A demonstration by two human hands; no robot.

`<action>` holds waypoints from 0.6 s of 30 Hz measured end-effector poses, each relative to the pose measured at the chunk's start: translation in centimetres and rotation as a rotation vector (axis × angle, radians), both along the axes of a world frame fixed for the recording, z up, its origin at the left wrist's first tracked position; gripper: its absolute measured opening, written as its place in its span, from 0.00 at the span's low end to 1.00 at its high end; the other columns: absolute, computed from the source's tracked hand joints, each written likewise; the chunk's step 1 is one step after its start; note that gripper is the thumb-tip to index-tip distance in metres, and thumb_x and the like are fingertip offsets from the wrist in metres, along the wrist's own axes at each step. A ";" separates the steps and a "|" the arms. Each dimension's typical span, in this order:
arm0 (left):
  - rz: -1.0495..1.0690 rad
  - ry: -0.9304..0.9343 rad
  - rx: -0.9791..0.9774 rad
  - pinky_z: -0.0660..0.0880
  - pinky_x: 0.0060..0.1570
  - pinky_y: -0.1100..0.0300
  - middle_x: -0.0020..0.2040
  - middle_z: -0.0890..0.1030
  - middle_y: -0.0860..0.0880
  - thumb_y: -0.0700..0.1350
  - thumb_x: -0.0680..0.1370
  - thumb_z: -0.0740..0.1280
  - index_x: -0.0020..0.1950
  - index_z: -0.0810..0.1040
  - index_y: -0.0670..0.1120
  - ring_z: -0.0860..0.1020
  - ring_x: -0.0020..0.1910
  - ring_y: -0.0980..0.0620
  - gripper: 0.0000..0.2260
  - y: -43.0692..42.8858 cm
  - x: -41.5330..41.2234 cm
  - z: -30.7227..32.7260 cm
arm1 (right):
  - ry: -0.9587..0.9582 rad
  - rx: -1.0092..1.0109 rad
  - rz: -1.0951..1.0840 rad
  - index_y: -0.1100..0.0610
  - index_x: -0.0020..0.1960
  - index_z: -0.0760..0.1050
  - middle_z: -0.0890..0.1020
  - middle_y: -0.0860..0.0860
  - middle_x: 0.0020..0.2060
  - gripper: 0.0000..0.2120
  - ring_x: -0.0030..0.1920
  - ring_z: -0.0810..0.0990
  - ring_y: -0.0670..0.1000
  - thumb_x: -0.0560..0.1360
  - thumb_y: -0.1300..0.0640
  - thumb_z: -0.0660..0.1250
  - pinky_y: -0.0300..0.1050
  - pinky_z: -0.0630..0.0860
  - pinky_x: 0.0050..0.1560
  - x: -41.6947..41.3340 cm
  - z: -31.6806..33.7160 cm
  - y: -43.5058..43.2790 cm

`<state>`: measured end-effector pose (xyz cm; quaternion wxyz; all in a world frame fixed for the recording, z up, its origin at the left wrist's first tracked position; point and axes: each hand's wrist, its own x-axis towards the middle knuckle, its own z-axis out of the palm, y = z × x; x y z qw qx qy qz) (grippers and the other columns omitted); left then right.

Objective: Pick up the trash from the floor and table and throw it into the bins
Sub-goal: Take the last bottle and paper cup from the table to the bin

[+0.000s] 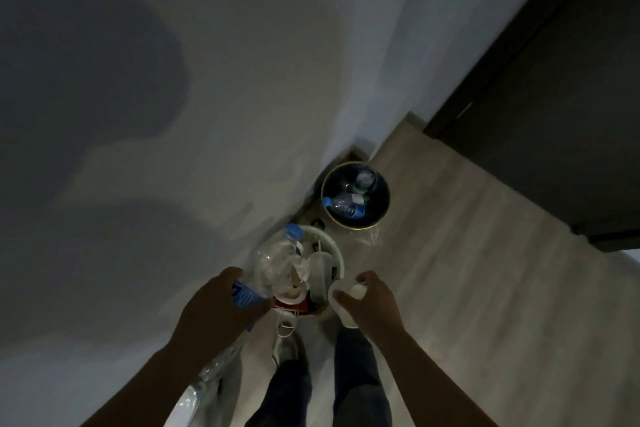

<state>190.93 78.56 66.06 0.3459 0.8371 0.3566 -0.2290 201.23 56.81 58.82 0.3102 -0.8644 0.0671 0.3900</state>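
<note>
clear plastic bottle [273, 263] over the light-rimmed bin [333, 250], long axis running 7 to 1 o'clock, blue cap [293, 231] at the 1 o'clock end. blue label [244, 295] has white marks, unreadable. left hand [221, 308] wraps the bottle's label end, fingers curled round it. right hand [372, 298] at 3 o'clock of that bin grips a white cup [346, 305], fingers curled on its rim. bin packed with trash. dark bin [353, 226] at 1 o'clock, just beside, holding bottles [344, 205]. wood floor [467, 253].
</note>
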 end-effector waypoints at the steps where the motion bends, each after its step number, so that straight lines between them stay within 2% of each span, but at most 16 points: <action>1: 0.008 0.015 0.000 0.68 0.45 0.63 0.52 0.73 0.54 0.63 0.69 0.71 0.67 0.68 0.51 0.73 0.48 0.56 0.31 0.0 0.7 -1.4 | 0.008 0.004 0.014 0.56 0.63 0.70 0.77 0.52 0.54 0.27 0.52 0.77 0.51 0.69 0.46 0.74 0.48 0.78 0.53 1.1 -2.1 0.6; 4: 0.004 0.041 -0.005 0.67 0.39 0.68 0.50 0.73 0.55 0.62 0.70 0.70 0.67 0.67 0.50 0.73 0.45 0.59 0.30 0.1 2.8 -5.5 | 0.028 -0.015 0.085 0.54 0.66 0.68 0.75 0.52 0.58 0.29 0.53 0.76 0.50 0.70 0.44 0.71 0.46 0.77 0.53 3.8 -8.2 2.5; 7: -0.026 0.070 -0.006 0.67 0.35 0.71 0.45 0.70 0.57 0.62 0.70 0.70 0.65 0.68 0.48 0.71 0.39 0.62 0.30 0.3 4.8 -9.9 | 0.008 -0.050 0.177 0.53 0.68 0.66 0.73 0.53 0.60 0.30 0.58 0.75 0.52 0.71 0.43 0.70 0.49 0.76 0.58 6.1 -14.0 4.6; 11: 0.012 0.100 0.017 0.68 0.38 0.70 0.43 0.70 0.57 0.60 0.70 0.71 0.65 0.68 0.47 0.72 0.40 0.60 0.29 0.7 7.4 -15.4 | -0.009 -0.065 0.208 0.52 0.70 0.65 0.71 0.53 0.64 0.32 0.61 0.74 0.53 0.71 0.41 0.70 0.47 0.75 0.59 8.2 -20.8 6.9; 15: 0.042 0.159 0.041 0.64 0.32 0.71 0.38 0.68 0.60 0.59 0.72 0.70 0.65 0.68 0.47 0.70 0.36 0.63 0.28 0.6 9.4 -19.2 | 0.065 -0.006 0.205 0.54 0.74 0.60 0.67 0.54 0.67 0.37 0.65 0.70 0.55 0.72 0.42 0.69 0.51 0.75 0.60 9.2 -25.4 8.3; 18: 0.030 0.177 0.066 0.63 0.32 0.72 0.41 0.69 0.58 0.60 0.71 0.70 0.67 0.67 0.47 0.69 0.35 0.63 0.30 0.7 10.5 -20.8 | 0.086 -0.003 0.217 0.55 0.74 0.60 0.67 0.56 0.67 0.36 0.65 0.70 0.55 0.72 0.43 0.70 0.51 0.74 0.61 9.8 -26.6 7.7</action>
